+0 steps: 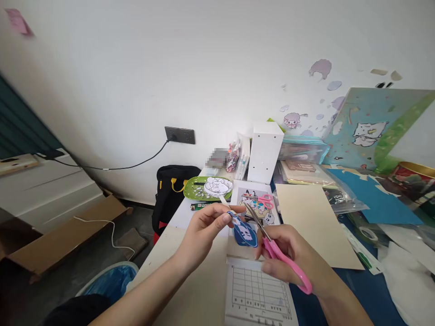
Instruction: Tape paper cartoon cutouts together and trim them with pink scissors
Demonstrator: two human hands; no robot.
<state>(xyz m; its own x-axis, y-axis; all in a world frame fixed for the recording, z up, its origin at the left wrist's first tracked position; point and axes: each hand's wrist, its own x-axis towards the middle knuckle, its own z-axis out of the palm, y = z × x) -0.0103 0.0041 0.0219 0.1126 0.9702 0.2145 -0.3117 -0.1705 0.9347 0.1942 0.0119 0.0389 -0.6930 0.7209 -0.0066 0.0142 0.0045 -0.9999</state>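
Between its thumb and fingers my left hand (pixel 211 226) pinches a blue paper cutout (pixel 245 235) with a white cartoon figure on it. My right hand (pixel 295 253) grips pink-handled scissors (pixel 287 262), whose blades point up and left, parted slightly, close to the cutout's upper right side. I cannot tell whether the blades touch the paper. Beneath and behind the cutout lies a sheet with printed cartoon figures (pixel 253 195), and a smaller pair of pink scissors (pixel 266 200) rests on it. Nearer me is a page with a printed grid (pixel 258 290).
A green tray (pixel 190 189) holds a white paper cutout. A white box (pixel 265 151) stands against the wall. Right of my hands lie a cream board (pixel 316 222), blue paper (pixel 370 199) and a tape roll (pixel 368 233). A lined bin (pixel 112 280) stands below the table's left edge.
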